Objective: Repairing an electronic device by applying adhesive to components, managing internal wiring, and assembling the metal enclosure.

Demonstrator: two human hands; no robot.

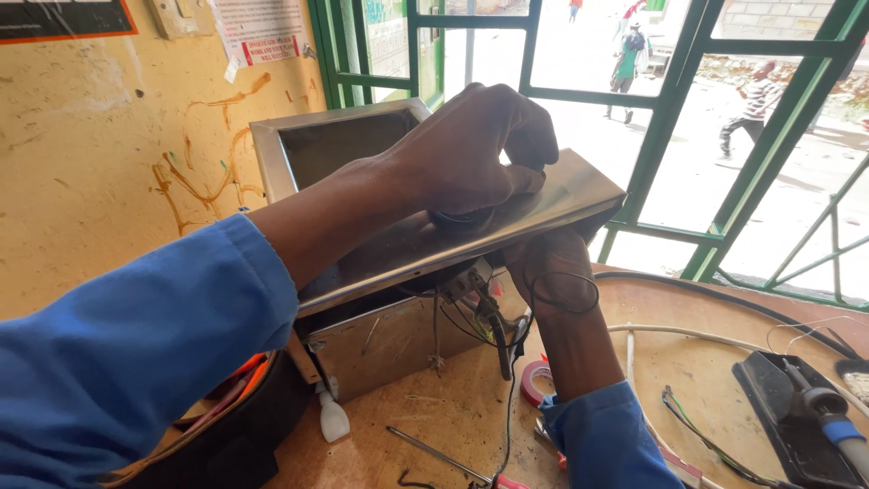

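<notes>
Head view. A steel box [362,344] stands on a wooden table [706,362] against a yellow wall [100,163], beside a green window frame [670,118]. Its loosened front panel [507,226] is tilted up off the box, sloping from lower left to upper right.

The left hand [471,154] lies on top of the panel, fingers curled shut around a black knob [462,217] on the panel's face. The right hand [552,272] comes from below and grips the panel's underside near its right edge; its fingertips are hidden behind the metal. Both arms wear blue sleeves [127,362].

Dark wires [471,317] hang from a switch block [466,281] under the panel, between panel and box, and one black loop crosses the right wrist.

On the table: a roll of red tape [536,380] just beside the right forearm, a thin screwdriver [434,455] in front of the box, a white cable [688,337] curving to the right, and a soldering iron [828,407] resting on a black stand [783,426] at far right. A black bag [235,435] sits at lower left.
</notes>
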